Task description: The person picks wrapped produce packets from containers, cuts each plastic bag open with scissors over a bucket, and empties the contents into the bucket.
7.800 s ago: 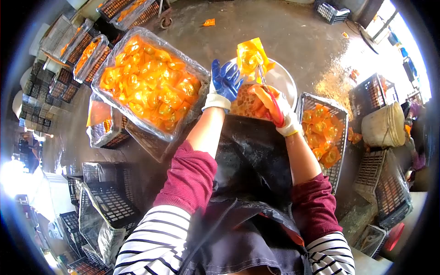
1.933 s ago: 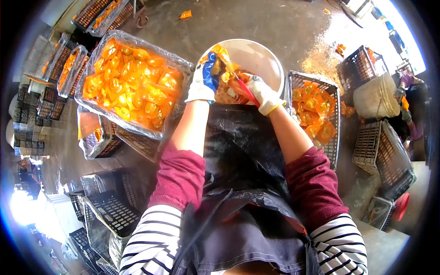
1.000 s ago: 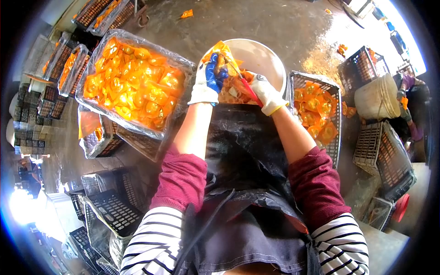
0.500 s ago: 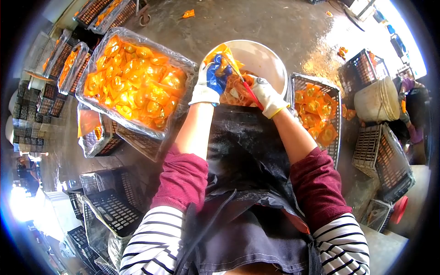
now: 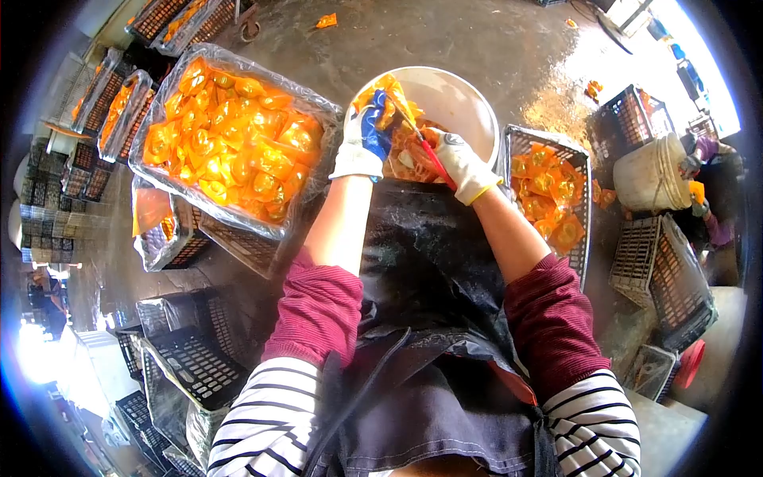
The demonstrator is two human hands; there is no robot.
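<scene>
Your left hand [image 5: 364, 137], gloved in white and blue, is closed on an orange packet [image 5: 407, 105], fingers curled in against it. Your right hand [image 5: 462, 164], in a white glove with yellow trim, grips red-handled scissors [image 5: 434, 159], the tip at the packet; whether the blades are parted, you cannot tell at this size. Packet and tip both sit over the near part of a round white tub [image 5: 461, 99], above a reddish, pale-flecked mass [image 5: 407, 163]. Your black apron [image 5: 429, 254] comes up to the tub's near side. To the left: a plastic-lined crate [image 5: 199, 195], tilted, heaped with orange packets. To the right, just beside the tub: a black crate [image 5: 586, 211] holding fewer. Farther right: a worn pail [image 5: 645, 176], with another person's purple sleeve [image 5: 720, 232] near it.
</scene>
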